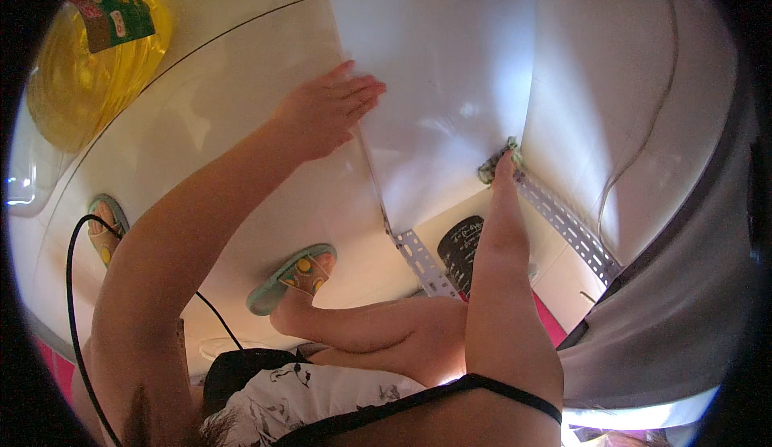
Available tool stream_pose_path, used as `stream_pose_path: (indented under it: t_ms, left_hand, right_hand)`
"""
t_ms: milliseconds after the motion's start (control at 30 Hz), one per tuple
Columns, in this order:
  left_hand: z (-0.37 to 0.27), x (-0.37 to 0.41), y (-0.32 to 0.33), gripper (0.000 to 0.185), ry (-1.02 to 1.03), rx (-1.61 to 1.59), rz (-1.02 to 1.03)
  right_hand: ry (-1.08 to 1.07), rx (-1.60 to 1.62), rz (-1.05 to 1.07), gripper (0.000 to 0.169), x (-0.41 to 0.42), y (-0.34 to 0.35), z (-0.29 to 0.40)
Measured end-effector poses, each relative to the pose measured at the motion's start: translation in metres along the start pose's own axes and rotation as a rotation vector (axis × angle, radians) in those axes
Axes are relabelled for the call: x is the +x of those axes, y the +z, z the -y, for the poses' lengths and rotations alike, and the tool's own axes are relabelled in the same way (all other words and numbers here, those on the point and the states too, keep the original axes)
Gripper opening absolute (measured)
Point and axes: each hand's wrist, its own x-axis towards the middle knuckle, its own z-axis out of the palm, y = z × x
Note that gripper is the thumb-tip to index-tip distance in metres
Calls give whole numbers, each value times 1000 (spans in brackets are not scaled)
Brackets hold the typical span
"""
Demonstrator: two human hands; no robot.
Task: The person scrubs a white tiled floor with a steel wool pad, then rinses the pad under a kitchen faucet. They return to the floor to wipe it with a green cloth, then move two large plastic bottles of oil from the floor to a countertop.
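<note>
My right hand (pixel 505 166) has its fingers closed on a crumpled green-and-grey cloth (pixel 490 170). It presses the cloth to a corner of a glossy white panel (pixel 422 79), beside the end of a perforated metal angle bar (pixel 561 224). My left hand (pixel 329 109) holds nothing; its fingers are stretched out and slightly apart at the panel's left edge. Whether the left fingertips touch the panel or hover over it is unclear. Part of the cloth is hidden behind my right fingers.
A clear plastic jug of yellow oil (pixel 99 79) stands on the tiled floor (pixel 259 42) at upper left. A second perforated bar (pixel 419 260), a dark item bearing writing (pixel 461 254), a thin cord (pixel 654 127), grey fabric (pixel 675 302) and my slippered foot (pixel 295 275) surround the panel.
</note>
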Motion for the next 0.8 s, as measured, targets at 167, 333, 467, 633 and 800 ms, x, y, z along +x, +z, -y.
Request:
stream_pose_path:
  t_ms: [167,333,467,633,800]
  left_hand:
    - [-2,0,0,63,-17,8,20]
    - [-5,4,-7,61,3,17,14]
    - [-8,8,-11,68,0,-96,44]
    - [-10,5,-15,72,-11,-36,21]
    - [-4,5,-20,69,19,22,14]
  right_hand:
    - [-267,-1727,358,74,-41,22,20]
    - [-633,-1897,444,70,-137,85,-22]
    - [-811,-1773,877,66,-174,79,-36]
    - [-693,-1799,873,62,-175,32,-5]
    - [-275,-1946,356,66,-162,-11,17]
